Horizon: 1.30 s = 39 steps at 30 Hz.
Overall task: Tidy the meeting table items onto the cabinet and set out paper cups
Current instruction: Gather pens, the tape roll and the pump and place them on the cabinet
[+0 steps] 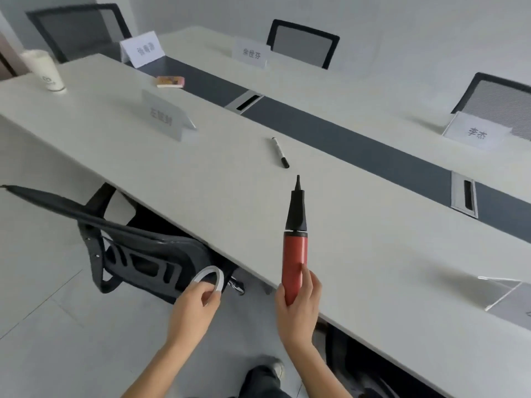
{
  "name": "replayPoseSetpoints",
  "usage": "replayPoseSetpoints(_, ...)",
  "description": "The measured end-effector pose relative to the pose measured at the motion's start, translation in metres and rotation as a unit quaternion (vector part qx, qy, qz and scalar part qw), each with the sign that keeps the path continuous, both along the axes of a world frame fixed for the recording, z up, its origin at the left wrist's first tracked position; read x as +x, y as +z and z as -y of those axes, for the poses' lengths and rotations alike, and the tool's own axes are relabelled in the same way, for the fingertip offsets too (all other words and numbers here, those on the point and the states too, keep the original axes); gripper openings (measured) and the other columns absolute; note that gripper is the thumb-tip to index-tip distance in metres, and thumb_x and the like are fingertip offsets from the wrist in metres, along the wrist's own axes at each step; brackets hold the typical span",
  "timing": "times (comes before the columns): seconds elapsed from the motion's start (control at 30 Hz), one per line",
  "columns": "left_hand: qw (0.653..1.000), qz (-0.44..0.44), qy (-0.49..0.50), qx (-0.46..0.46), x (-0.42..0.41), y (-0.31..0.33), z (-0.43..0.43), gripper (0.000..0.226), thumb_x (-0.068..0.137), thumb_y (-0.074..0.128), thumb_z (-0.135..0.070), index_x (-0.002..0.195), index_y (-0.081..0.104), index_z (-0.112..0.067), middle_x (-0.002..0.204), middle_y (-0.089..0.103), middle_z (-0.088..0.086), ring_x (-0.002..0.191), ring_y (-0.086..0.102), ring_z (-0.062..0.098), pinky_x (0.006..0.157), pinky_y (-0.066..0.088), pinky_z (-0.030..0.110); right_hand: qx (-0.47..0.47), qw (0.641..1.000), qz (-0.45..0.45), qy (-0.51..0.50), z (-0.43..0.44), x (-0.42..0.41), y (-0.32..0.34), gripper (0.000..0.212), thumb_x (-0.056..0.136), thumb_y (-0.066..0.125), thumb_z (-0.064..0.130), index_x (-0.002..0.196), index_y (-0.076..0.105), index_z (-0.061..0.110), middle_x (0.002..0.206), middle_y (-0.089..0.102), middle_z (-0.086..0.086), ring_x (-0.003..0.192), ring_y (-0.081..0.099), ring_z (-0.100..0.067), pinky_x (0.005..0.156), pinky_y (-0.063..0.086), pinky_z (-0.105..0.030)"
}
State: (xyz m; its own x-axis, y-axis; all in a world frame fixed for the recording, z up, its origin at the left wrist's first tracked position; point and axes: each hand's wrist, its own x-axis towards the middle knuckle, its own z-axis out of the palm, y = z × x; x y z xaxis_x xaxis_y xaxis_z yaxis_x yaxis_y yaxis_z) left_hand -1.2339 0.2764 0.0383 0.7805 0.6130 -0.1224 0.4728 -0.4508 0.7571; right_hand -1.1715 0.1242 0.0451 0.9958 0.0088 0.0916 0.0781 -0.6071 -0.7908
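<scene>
Left hand (pixel 195 305): fingers curled, pinching a white tape ring (pixel 207 278), held off the near edge of the long white meeting table (pixel 218 191). Right hand (pixel 298 304): fingers wrapped round the lower end of a red cylindrical hand pump with black cone nozzle (pixel 294 254), nozzle pointing away, over the table. Beyond: black-and-white marker pen (pixel 280 152) flat on the table. Far left corner: white paper cup stack (pixel 47 71), upright.
</scene>
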Motion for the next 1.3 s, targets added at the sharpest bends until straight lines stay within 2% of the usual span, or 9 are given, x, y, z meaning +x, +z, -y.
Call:
replayPoseSetpoints(0.1,0.999,-0.005,0.038,0.004,-0.063,-0.003,-0.038,0.019,0.080,0.065,-0.010,0.063,0.056,-0.012,0.066,0.063,0.005,0.061,0.058,0.028,0.058,0.045,0.036,0.032,0.999,0.017,0.039,-0.050,-0.046,0.011,0.057,0.074,0.042,0.043,0.127,0.032,0.025,0.128,0.044,-0.017,0.105,0.055,-0.035,0.076,0.054,-0.047)
replayPoseSetpoints(0.27,0.983,0.013,0.182,0.011,-0.175,0.002,-0.119,0.032,0.080,0.065,-0.014,0.053,0.049,-0.010,0.066,0.058,0.006,0.054,0.049,0.032,0.053,0.036,0.029,0.114,0.989,0.021,0.088,-0.132,-0.123,0.045,0.062,0.073,0.055,0.025,0.129,0.041,0.004,0.129,0.039,-0.011,0.109,0.042,-0.017,0.084,0.037,-0.021)
replayPoseSetpoints(0.4,0.955,0.012,0.297,-0.006,-0.251,0.002,-0.170,0.040,0.085,0.059,-0.018,0.049,0.041,-0.016,0.066,0.054,0.002,0.058,0.052,0.034,0.055,0.036,0.030,0.093,0.982,0.036,0.159,-0.187,-0.174,0.044,0.061,0.075,0.056,0.020,0.131,0.039,0.004,0.132,0.040,-0.015,0.114,0.044,-0.020,0.089,0.043,-0.033)
replayPoseSetpoints(0.57,0.933,-0.005,0.359,0.006,-0.310,-0.003,-0.202,0.049,0.087,0.055,-0.017,0.046,0.028,-0.022,0.054,0.045,-0.003,0.043,0.032,0.016,0.049,0.030,0.024,0.027,0.961,-0.006,0.276,-0.237,-0.218,0.026,0.059,0.079,0.062,0.012,0.133,0.038,0.012,0.128,0.050,-0.008,0.109,0.039,-0.009,0.095,0.037,-0.029)
replayPoseSetpoints(0.73,0.904,-0.016,0.426,-0.033,-0.342,-0.003,-0.230,0.027,0.086,0.056,-0.014,0.061,0.053,-0.004,0.063,0.054,0.011,0.058,0.046,0.021,0.056,0.036,0.030,-0.020,0.926,-0.135,0.353,-0.283,-0.235,0.007,0.063,0.085,0.059,0.016,0.138,0.027,0.026,0.129,0.048,0.002,0.118,0.044,-0.018,0.097,0.040,-0.037)
replayPoseSetpoints(0.9,0.884,0.020,0.466,0.002,-0.349,0.013,-0.288,0.025,0.086,0.056,-0.013,0.063,0.052,-0.017,0.069,0.056,0.009,0.063,0.050,0.021,0.060,0.037,0.026,-0.018,0.906,-0.157,0.393,-0.360,-0.226,-0.002,0.060,0.086,0.057,0.017,0.137,0.028,0.029,0.132,0.048,0.004,0.119,0.047,-0.019,0.099,0.042,-0.041)
replayPoseSetpoints(1.03,0.869,0.025,0.494,0.016,-0.331,0.015,-0.349,0.022,0.086,0.056,-0.012,0.066,0.057,-0.002,0.068,0.059,0.019,0.060,0.050,0.023,0.056,0.039,0.026,0.009,0.895,-0.144,0.422,-0.443,-0.200,-0.001,0.059,0.086,0.056,0.016,0.137,0.028,0.029,0.136,0.045,0.006,0.122,0.046,-0.020,0.101,0.042,-0.044)
replayPoseSetpoints(1.2,0.832,0.042,0.553,0.030,-0.302,0.025,-0.420,0.019,0.086,0.055,-0.012,0.067,0.053,-0.014,0.061,0.053,-0.001,0.057,0.048,0.013,0.054,0.035,0.020,0.023,0.883,-0.133,0.449,-0.540,-0.164,0.009,0.059,0.086,0.056,0.014,0.136,0.028,0.029,0.133,0.047,0.006,0.115,0.050,-0.020,0.096,0.046,-0.043)
replayPoseSetpoints(1.3,0.820,0.025,0.571,0.025,-0.290,0.023,-0.450,0.019,0.086,0.056,-0.013,0.067,0.053,-0.014,0.063,0.056,0.001,0.061,0.053,0.019,0.055,0.038,0.025,0.015,0.875,-0.153,0.459,-0.582,-0.156,0.004,0.061,0.085,0.058,0.015,0.135,0.028,0.029,0.129,0.048,0.005,0.107,0.055,-0.021,0.089,0.049,-0.039)
